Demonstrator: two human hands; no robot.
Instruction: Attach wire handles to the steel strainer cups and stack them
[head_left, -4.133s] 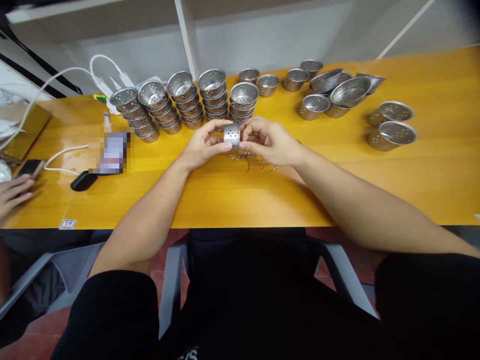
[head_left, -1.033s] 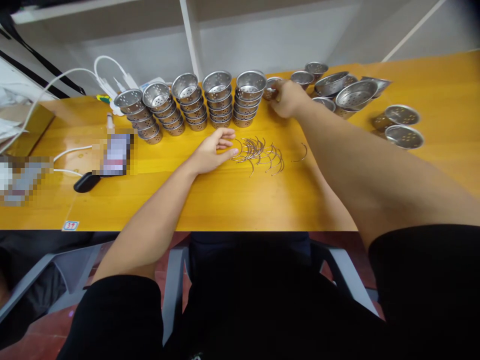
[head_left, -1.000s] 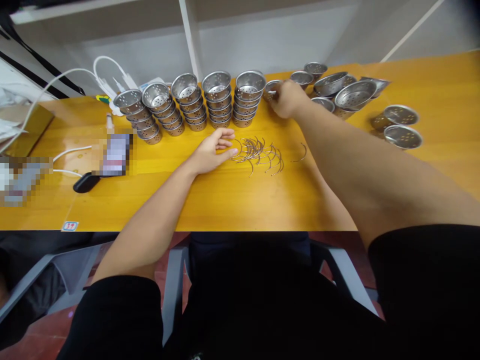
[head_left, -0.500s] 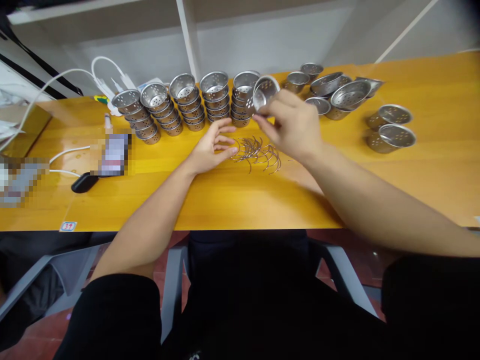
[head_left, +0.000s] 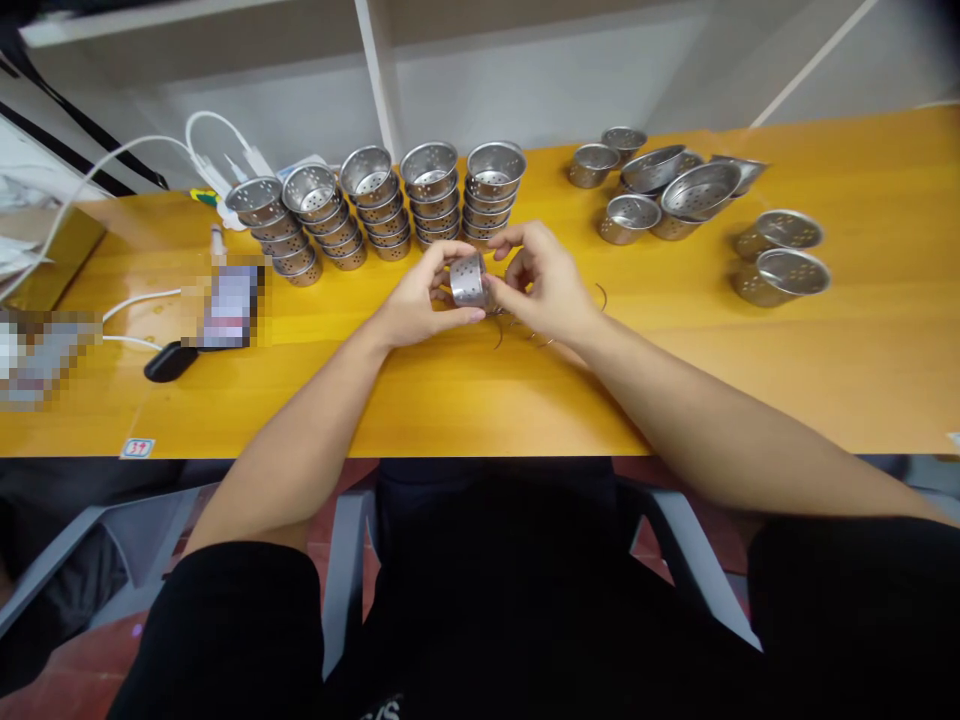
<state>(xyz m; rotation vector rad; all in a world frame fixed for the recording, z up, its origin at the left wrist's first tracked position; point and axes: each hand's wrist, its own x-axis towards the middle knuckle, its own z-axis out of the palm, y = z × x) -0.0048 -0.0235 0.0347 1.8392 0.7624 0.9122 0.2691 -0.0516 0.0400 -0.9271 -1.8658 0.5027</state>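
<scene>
A small perforated metal cup (head_left: pixel 468 280) lies tipped on its side between both hands, above the table. My left hand (head_left: pixel 420 300) grips it from the left, the thumb below and the fingers around its far side. My right hand (head_left: pixel 547 285) is curled at the cup's right end, with thumb and fingertips on it. Thin curved wire pieces (head_left: pixel 541 338) lie beneath the hands, mostly hidden by them. Just behind stands a stack of similar cups (head_left: pixel 496 185).
More cup stacks (head_left: pixel 430 190) form a row at the back. Loose cups (head_left: pixel 628 218) and oval perforated pans (head_left: pixel 699 195) stand at the back right, with two cups (head_left: pixel 781 278) further right. A phone (head_left: pixel 229 308), a black device (head_left: pixel 171 362) and white cables (head_left: pixel 142 300) occupy the left.
My right hand has brought the cup down and left from before the stacks. My left hand, open before, has closed around it. The wires are now mostly covered.
</scene>
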